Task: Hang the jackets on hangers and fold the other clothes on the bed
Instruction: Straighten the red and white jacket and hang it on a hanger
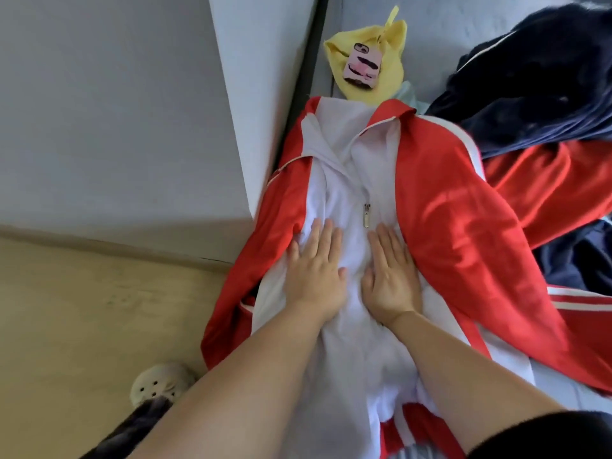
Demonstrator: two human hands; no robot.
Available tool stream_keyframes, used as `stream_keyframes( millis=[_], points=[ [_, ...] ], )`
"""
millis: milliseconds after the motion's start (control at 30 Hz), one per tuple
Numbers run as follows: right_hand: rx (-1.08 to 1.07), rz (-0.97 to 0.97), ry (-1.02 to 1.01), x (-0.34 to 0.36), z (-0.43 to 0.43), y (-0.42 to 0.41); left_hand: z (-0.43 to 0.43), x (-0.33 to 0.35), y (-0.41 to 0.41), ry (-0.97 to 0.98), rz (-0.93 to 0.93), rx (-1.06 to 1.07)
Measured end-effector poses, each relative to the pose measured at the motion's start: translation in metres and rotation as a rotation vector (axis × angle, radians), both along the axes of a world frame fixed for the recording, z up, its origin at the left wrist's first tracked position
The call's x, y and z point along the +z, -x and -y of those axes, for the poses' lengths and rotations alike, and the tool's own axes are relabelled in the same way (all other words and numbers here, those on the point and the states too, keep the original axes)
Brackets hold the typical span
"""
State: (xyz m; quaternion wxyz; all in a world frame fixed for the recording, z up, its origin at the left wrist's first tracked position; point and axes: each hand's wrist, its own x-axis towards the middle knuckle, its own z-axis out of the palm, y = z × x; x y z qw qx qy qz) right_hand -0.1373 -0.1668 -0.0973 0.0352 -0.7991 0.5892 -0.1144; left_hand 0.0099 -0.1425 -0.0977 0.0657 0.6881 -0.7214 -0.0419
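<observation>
Pressing flat on the white front of the red-and-white jacket (440,200), my left hand (314,276) and right hand (390,279) lie side by side. The fingers are straight and grip nothing, and a narrow strip of fabric shows between the hands. In the lower left of the frame one pale clog (162,382) stands on the wooden floor (82,309), which is open there.

The jacket lies face up on the bed (430,31), its long axis running from the bottom of the frame toward the top, collar pointing up-frame. Its one zipper pull (367,217) sits just beyond my fingertips. The sleeve on the left of the frame drapes over the bed's edge toward the floor.

To the right lie a second red garment (546,190) and a navy patch (579,256); above them is a navy heap (530,77). I cannot tell whether the two navy parts are one piece. Past the collar one yellow cloth (394,38) carries one phone (364,66), with bare bed beside it.
</observation>
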Motion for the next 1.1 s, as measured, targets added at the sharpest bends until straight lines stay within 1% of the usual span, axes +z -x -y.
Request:
stream_keyframes(
  millis=[233, 333, 433, 500, 567, 633, 667, 700, 767, 800, 833, 900, 933, 967, 1033, 1100],
  points=[
    [0.014, 0.030, 0.049, -0.003, -0.001, 0.003, -0.002, 0.006, 0.002, 0.002, -0.009, -0.009],
    [0.017, 0.031, 0.022, -0.002, -0.004, 0.005, -0.025, 0.014, 0.014, -0.073, -0.080, 0.056],
    [0.025, 0.012, -0.077, 0.007, -0.007, 0.007, -0.066, 0.027, 0.033, -0.234, -0.219, 0.098],
    [0.045, 0.072, -0.206, 0.019, -0.009, 0.009, -0.096, 0.034, 0.041, -0.285, -0.221, 0.091],
    [0.031, 0.148, -0.338, 0.037, -0.020, 0.015, -0.123, 0.045, 0.042, -0.267, -0.184, 0.081],
    [0.022, 0.235, -0.419, 0.053, -0.041, 0.025, -0.147, 0.061, 0.040, -0.164, -0.146, 0.062],
    [0.031, 0.295, -0.401, 0.060, -0.057, 0.031, -0.158, 0.070, 0.040, -0.067, -0.137, 0.037],
    [0.047, 0.358, -0.318, 0.067, -0.075, 0.038, -0.168, 0.082, 0.040, 0.058, -0.155, 0.001],
    [0.101, 0.469, -0.003, 0.083, -0.116, 0.053, -0.185, 0.101, 0.044, 0.229, -0.248, -0.116],
    [0.157, 0.503, 0.126, 0.089, -0.138, 0.061, -0.192, 0.108, 0.048, 0.251, -0.277, -0.178],
    [0.231, 0.495, 0.181, 0.092, -0.159, 0.067, -0.199, 0.111, 0.054, 0.185, -0.277, -0.234],
    [0.397, 0.335, 0.197, 0.089, -0.193, 0.076, -0.210, 0.106, 0.066, -0.026, -0.160, -0.273],
    [0.460, 0.208, 0.203, 0.081, -0.200, 0.081, -0.214, 0.100, 0.068, -0.096, -0.105, -0.242],
    [0.475, 0.066, 0.152, 0.073, -0.202, 0.086, -0.218, 0.094, 0.069, -0.148, -0.055, -0.207],
    [0.343, -0.210, -0.055, 0.062, -0.195, 0.094, -0.222, 0.079, 0.066, -0.222, 0.076, -0.170],
    [0.240, -0.306, -0.151, 0.052, -0.185, 0.099, -0.224, 0.068, 0.065, -0.227, 0.177, -0.126]
  ],
)
